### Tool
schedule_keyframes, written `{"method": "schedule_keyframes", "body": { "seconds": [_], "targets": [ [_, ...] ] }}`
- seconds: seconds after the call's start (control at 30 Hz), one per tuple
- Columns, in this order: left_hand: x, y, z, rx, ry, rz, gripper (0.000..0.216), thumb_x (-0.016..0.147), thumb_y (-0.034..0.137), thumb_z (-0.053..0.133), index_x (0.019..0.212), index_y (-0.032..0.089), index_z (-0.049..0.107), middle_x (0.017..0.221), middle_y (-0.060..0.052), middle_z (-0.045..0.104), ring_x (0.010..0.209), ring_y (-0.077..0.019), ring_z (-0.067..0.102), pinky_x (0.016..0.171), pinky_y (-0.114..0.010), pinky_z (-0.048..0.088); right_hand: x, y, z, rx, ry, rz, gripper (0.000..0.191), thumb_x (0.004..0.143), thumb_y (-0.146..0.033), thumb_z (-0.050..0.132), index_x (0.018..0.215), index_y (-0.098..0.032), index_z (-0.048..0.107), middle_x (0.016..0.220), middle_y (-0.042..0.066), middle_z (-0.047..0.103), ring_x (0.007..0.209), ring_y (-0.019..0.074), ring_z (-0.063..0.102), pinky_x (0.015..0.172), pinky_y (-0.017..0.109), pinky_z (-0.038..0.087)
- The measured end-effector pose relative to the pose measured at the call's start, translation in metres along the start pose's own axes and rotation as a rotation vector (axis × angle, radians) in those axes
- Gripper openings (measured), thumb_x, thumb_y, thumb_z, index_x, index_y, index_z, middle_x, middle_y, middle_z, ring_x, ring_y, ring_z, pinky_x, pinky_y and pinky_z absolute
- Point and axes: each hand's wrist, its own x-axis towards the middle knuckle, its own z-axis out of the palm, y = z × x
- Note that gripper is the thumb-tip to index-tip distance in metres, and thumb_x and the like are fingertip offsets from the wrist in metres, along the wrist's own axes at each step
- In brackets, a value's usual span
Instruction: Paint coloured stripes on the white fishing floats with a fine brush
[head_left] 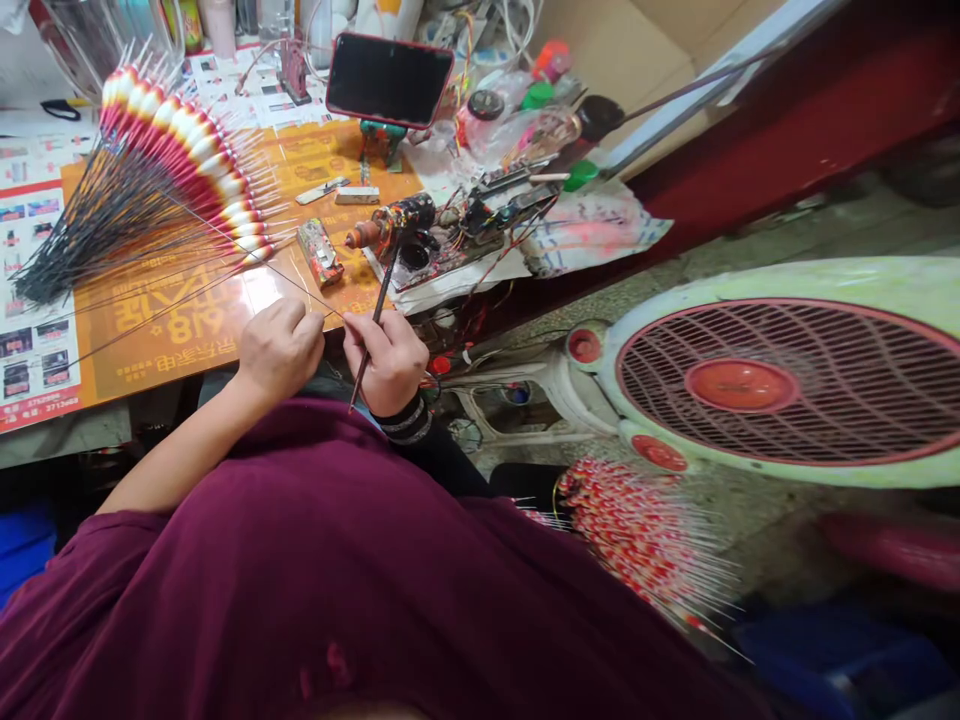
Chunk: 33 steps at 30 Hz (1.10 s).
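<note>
My left hand is closed in a fist at the table's front edge, with a thin dark strand at its fingers. Just to its right, my right hand pinches the end of that strand between thumb and forefinger. A slim dark stick like a paintbrush also slants through the right hand's fingers. Left of both hands fans out a bundle of fishing floats, painted red, yellow and white, with long black stems. What my left fingers enclose is hidden.
Behind my right hand stands a paint-stained small motor with wires, near a small stained block. A phone on a stand and bottles are farther back. At right are a fan and more red-and-white floats.
</note>
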Motion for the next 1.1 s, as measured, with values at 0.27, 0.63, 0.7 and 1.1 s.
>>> {"method": "schedule_keyframes", "body": {
  "seconds": [0.27, 0.63, 0.7, 1.1],
  "targets": [
    [-0.002, -0.027, -0.009, -0.096, 0.014, -0.214, 0.021, 0.103, 0.022, 0.056, 0.084, 0.023, 0.065, 0.074, -0.006, 0.058, 0.072, -0.0211, 0.053, 0.065, -0.038, 0.035, -0.002, 0.004, -0.002, 0.007, -0.002, 0.033, 0.020, 0.104, -0.024, 0.061, 0.110, -0.023, 0.080, 0.090, 0.006, 0.067, 0.086, 0.0197, 0.067, 0.082, 0.032, 0.056],
    [-0.005, -0.049, 0.009, -0.993, -0.453, -0.972, 0.005, 0.095, 0.023, 0.066, 0.098, 0.019, 0.064, 0.053, 0.003, 0.061, 0.036, -0.0112, 0.048, 0.039, -0.024, 0.033, 0.002, 0.019, -0.006, -0.048, 0.164, 0.038, 0.021, 0.106, -0.027, 0.059, 0.107, -0.022, 0.080, 0.089, 0.007, 0.070, 0.083, 0.0196, 0.070, 0.081, 0.031, 0.056],
    [0.000, -0.055, 0.022, -1.070, -0.440, -1.042, 0.011, 0.094, 0.019, 0.066, 0.105, 0.016, 0.066, 0.058, 0.000, 0.064, 0.038, -0.0120, 0.054, 0.038, -0.023, 0.037, 0.001, 0.021, -0.006, -0.031, 0.178, 0.044, 0.021, 0.106, -0.028, 0.060, 0.107, -0.022, 0.080, 0.091, 0.008, 0.071, 0.084, 0.0196, 0.070, 0.082, 0.030, 0.056],
    [-0.018, -0.028, -0.028, -0.211, -0.030, 0.066, 0.028, 0.104, 0.017, 0.061, 0.128, 0.025, 0.073, 0.115, -0.009, 0.080, 0.108, -0.0248, 0.075, 0.095, -0.041, 0.061, -0.002, 0.013, -0.008, -0.016, 0.008, -0.080, 0.021, 0.106, -0.028, 0.060, 0.113, -0.022, 0.079, 0.092, 0.008, 0.073, 0.086, 0.0194, 0.070, 0.081, 0.031, 0.057]
  ]
}}
